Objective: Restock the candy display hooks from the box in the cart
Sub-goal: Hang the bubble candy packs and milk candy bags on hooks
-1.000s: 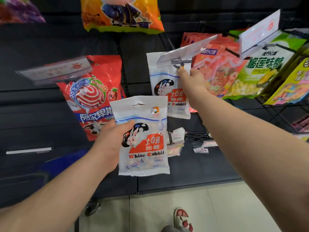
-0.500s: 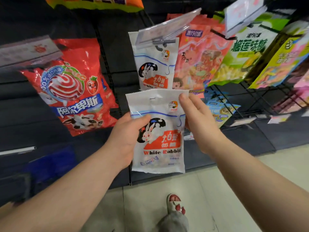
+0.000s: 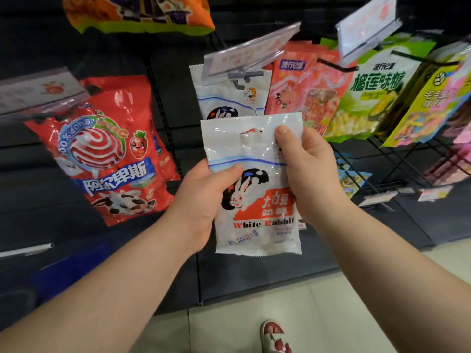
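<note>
A white White Rabbit candy bag (image 3: 257,217) is held upright in front of the display, both hands on it. My left hand (image 3: 204,197) grips its left edge with the thumb across the front. My right hand (image 3: 311,171) grips its right side, thumb near the hang hole at the top. Just behind and above it, another White Rabbit bag (image 3: 224,98) hangs on a hook (image 3: 239,81) under a clear price-tag holder (image 3: 249,53). The cart and box are out of view.
A red lollipop bag (image 3: 109,154) hangs at left, an orange bag (image 3: 142,14) above. Pink (image 3: 305,95), green (image 3: 369,90) and yellow (image 3: 428,103) bags hang on hooks at right. Dark shelving is below, then tiled floor with a sandalled foot (image 3: 274,337).
My right hand left the hook, came down and took the right side of the bag in my left hand. The bag has risen closer to the hanging one.
</note>
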A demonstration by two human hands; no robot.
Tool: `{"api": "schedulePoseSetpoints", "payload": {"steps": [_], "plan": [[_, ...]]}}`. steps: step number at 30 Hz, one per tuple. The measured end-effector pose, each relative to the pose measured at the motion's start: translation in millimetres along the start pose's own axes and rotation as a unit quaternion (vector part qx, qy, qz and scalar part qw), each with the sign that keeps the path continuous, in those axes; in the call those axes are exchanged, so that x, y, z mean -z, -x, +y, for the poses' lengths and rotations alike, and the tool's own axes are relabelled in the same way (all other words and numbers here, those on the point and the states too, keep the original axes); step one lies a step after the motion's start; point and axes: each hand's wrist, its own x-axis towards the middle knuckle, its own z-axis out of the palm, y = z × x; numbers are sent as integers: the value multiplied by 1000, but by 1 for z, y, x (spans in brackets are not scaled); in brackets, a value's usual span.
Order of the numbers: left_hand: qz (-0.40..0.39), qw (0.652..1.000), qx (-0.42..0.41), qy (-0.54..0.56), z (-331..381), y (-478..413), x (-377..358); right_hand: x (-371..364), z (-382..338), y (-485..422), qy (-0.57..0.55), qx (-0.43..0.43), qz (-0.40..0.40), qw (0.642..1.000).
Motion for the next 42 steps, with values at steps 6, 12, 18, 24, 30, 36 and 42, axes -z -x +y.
{"api": "schedulePoseSetpoints", "payload": {"steps": [6,12,18,24,30,36,42], "plan": [[5,997,-80,-1,13,-20,-3,-11,-12,-23,-10,29,6,1000],[15,992,-122,-9,14,-32,1,-17,-11,-36,-21,39,0,999],[26,992,-125,-13,19,-38,3,-25,-12,-44,-17,26,1,1000],[42,992,-116,-15,24,-46,3,-29,-13,-54,-8,15,14,1000],[52,992,-111,-24,23,-53,3,-30,-8,-61,12,13,15,1000],[81,988,-99,-83,21,-73,6,-30,-6,-73,49,9,17,999],[95,971,-138,-170,26,-97,18,-33,-6,-88,104,-26,4,994]]}}
